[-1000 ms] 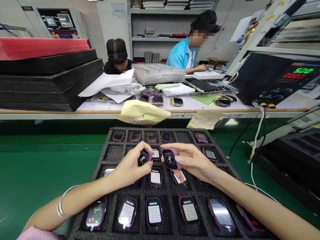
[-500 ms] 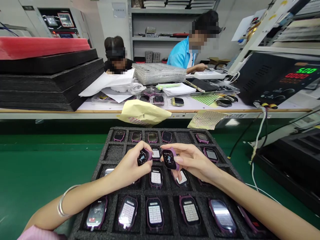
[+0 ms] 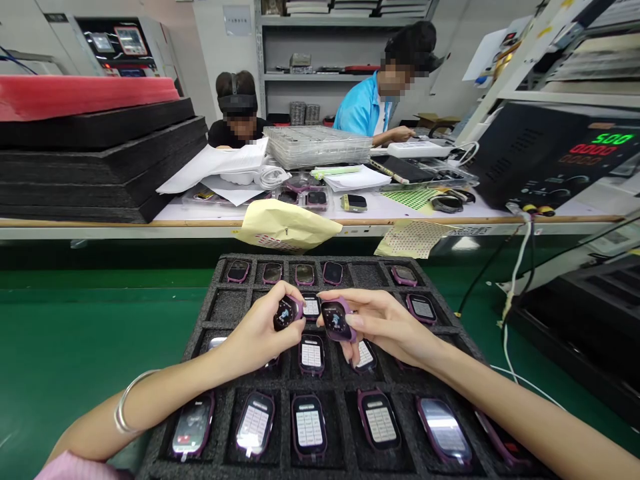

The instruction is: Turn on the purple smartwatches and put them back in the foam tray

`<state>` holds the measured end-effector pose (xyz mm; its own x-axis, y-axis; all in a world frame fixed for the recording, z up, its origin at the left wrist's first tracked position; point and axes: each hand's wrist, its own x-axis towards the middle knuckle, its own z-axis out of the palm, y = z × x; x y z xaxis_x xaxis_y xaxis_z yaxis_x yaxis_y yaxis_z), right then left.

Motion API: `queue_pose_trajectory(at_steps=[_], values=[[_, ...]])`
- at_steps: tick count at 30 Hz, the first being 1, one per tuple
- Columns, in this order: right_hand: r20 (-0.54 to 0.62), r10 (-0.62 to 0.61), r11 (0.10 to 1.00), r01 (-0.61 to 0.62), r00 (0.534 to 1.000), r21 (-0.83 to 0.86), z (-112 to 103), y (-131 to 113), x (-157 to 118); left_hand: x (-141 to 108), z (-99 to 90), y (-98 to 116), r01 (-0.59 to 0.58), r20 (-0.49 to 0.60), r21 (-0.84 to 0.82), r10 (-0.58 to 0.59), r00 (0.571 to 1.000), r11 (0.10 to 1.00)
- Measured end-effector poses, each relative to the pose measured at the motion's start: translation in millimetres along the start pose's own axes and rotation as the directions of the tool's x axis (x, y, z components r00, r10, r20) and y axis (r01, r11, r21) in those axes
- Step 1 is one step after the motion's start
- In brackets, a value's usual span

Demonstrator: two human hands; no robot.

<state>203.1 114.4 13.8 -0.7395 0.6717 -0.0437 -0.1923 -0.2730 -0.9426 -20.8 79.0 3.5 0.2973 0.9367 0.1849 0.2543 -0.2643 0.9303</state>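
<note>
Two purple smartwatch bodies without straps are held up above a black foam tray [image 3: 286, 380]. My left hand [image 3: 267, 330] is closed around one smartwatch [image 3: 284, 313], its dark lit screen partly covered by the fingers. In my right hand [image 3: 383, 323] a second smartwatch [image 3: 336, 321] is pinched between thumb and fingers, its screen lit with a small blue-white graphic. Below the hands, several more purple watches lie in the tray's compartments; one watch [image 3: 309, 427] in the nearest row displays a white grid. The forearms hide parts of the middle rows.
Beyond the tray runs a workbench [image 3: 200, 212] with stacked black foam [image 3: 100, 167], clear plastic trays [image 3: 320, 147], papers and a yellow-green watch [image 3: 354, 203]. A power supply [image 3: 555, 157] stands right, its cables [image 3: 520, 280] hanging down. Two people sit behind the bench.
The watch in my right hand has tilted slightly, its screen turning more toward me. My left hand has barely moved. Across the bench, the person at left has raised their head a little.
</note>
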Motion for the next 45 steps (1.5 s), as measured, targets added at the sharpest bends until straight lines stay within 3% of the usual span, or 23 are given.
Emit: queue_pose_trajectory(at_steps=[3,7,13,31,38,45], values=[[0.033,0.020,1.000,-0.021,0.999,0.018,0,0,2,1,1.3,-3,0.070,0.034,-0.112,-0.066,0.997,0.991],[0.011,0.060,0.998,-0.060,0.998,0.032,-1,1,3,4,1.9,-2,0.223,0.140,-0.343,-0.186,0.973,0.912],[-0.129,0.010,0.999,-0.016,0.992,-0.046,-2,3,3,7,2.3,2,0.254,0.132,-0.467,-0.217,0.967,0.847],[-0.152,-0.049,0.983,0.021,0.987,-0.180,1,8,-1,6,2.6,-1,0.250,0.179,-0.431,-0.190,0.965,0.867],[-0.082,-0.025,0.997,0.019,0.996,-0.077,3,6,-1,3,2.5,-11,0.113,0.067,-0.182,-0.102,0.992,0.977],[-0.049,-0.008,0.998,0.004,0.999,-0.062,-1,9,0,-2,1.4,-3,0.084,0.101,-0.113,-0.073,0.992,0.990]])
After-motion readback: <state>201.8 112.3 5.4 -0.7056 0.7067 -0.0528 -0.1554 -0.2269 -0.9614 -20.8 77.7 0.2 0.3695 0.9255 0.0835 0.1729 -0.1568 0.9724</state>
